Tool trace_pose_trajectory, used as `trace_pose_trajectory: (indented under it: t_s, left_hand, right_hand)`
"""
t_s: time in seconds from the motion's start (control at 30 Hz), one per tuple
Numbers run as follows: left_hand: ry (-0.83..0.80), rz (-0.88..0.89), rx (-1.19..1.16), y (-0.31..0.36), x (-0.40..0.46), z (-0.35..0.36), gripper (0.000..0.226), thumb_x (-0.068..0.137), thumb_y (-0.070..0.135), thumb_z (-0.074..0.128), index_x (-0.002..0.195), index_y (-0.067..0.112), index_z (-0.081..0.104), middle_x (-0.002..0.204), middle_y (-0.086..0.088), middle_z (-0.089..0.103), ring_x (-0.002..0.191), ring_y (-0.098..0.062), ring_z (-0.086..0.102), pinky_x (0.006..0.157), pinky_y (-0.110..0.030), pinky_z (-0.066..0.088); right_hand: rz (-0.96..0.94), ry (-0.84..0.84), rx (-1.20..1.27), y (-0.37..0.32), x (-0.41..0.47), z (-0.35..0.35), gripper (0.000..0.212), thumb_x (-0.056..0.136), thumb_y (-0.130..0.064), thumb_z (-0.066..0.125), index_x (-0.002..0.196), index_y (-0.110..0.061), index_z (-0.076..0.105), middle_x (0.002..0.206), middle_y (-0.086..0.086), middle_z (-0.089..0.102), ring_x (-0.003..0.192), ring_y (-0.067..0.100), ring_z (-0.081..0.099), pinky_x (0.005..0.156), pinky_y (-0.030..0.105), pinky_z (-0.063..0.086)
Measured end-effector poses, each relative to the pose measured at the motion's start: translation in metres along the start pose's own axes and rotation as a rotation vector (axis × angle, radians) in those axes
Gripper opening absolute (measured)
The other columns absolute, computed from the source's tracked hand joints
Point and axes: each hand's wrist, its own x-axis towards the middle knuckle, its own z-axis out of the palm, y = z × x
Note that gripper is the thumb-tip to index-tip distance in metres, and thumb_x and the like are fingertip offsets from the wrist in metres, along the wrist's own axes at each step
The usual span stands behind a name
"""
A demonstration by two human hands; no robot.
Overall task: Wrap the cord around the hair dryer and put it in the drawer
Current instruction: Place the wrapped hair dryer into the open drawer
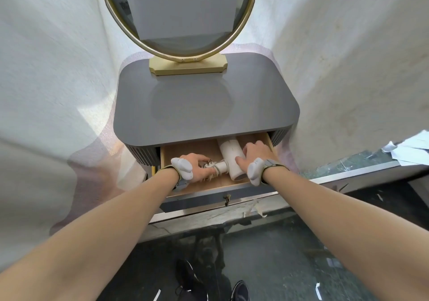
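A white hair dryer (231, 153) lies inside the open wooden drawer (192, 148) of a grey vanity table. Its barrel points away from me and its handle reaches left. The white cord (217, 168) is coiled around the handle, with the plug near my fingers. My left hand (197, 167) grips the handle end where the cord and plug sit. My right hand (254, 154) rests on the right side of the barrel, thumb against it. Both hands are down in the drawer.
The grey tabletop (204, 105) carries an oval mirror on a gold stand (188, 65). White cloth hangs on both sides. The drawer front has a small brass pull (228, 199). Papers (408, 148) lie on a ledge at right. Dark floor below.
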Motion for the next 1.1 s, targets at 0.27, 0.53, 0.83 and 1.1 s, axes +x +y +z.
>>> trace_pose_trajectory:
  t_s: [0.27,0.53,0.83,1.1]
  left_hand:
    - [0.022,-0.031,0.114,0.009,-0.002,-0.006,0.062,0.092,0.057,0.058,0.144,0.026,0.053,0.137,-0.001,0.063,0.119,-0.023,0.062,0.088,-0.024,0.047]
    - [0.224,0.062,0.161,0.01,0.005,-0.017,0.039,0.082,0.053,0.072,0.113,0.029,0.071,0.108,0.005,0.073,0.093,-0.017,0.067,0.083,-0.034,0.058]
    - [0.241,0.171,0.282,0.018,0.013,-0.03,0.022,0.096,0.023,0.06,0.113,0.024,0.074,0.113,0.002,0.075,0.103,-0.022,0.068,0.092,-0.036,0.055]
    - [0.423,0.24,0.226,0.015,0.006,-0.053,0.017,0.092,0.027,0.065,0.109,0.024,0.068,0.098,0.002,0.063,0.09,-0.021,0.063,0.08,-0.038,0.056]
  right_hand:
    - [-0.123,-0.323,-0.089,-0.023,-0.052,-0.009,0.032,0.081,-0.04,0.05,0.062,-0.015,0.056,0.064,0.004,0.062,0.055,0.021,0.055,0.055,0.027,0.049]
    - [-0.176,-0.274,-0.09,-0.02,-0.046,0.01,0.033,0.085,-0.041,0.052,0.075,-0.014,0.067,0.071,0.006,0.063,0.061,0.021,0.059,0.052,0.024,0.044]
    - [-0.148,-0.183,0.03,-0.027,-0.029,0.018,0.03,0.089,-0.037,0.051,0.08,-0.013,0.067,0.067,0.004,0.06,0.063,0.022,0.058,0.059,0.027,0.045]
    - [-0.147,-0.122,0.085,-0.037,-0.005,0.012,0.023,0.091,-0.03,0.051,0.101,-0.013,0.063,0.095,0.01,0.067,0.078,0.027,0.061,0.066,0.034,0.051]
